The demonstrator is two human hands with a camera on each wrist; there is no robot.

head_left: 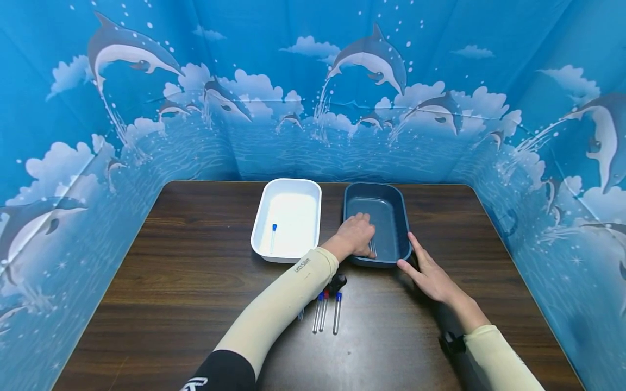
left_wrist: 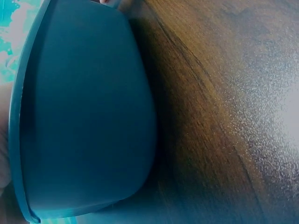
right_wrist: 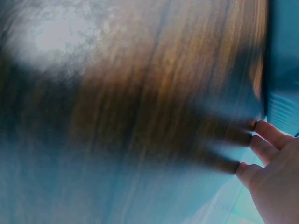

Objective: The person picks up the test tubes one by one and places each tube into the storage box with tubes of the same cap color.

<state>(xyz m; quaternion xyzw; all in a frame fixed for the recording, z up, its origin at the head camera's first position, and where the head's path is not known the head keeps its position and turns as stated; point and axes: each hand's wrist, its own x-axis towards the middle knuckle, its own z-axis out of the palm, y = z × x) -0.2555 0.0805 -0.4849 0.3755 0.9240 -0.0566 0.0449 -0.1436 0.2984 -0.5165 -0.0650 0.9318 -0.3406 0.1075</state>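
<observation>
My left hand reaches over the near left side of the dark blue tray, fingers pointing down inside. Clear glass tubes lie in the tray beside its thumb; whether the fingers pinch one is hidden. In the left wrist view the tray's outer wall covers most of the hand. With extended fingers, my right hand touches the tray's near right corner from outside. In the right wrist view, the right hand appears at the right edge, fingertips down near the tabletop.
A white tray stands left of the dark one, a blue-capped test tube inside. Several test tubes with blue or red caps lie on the brown wooden table in front, partly behind the left forearm. A dolphin-print curtain surrounds the table.
</observation>
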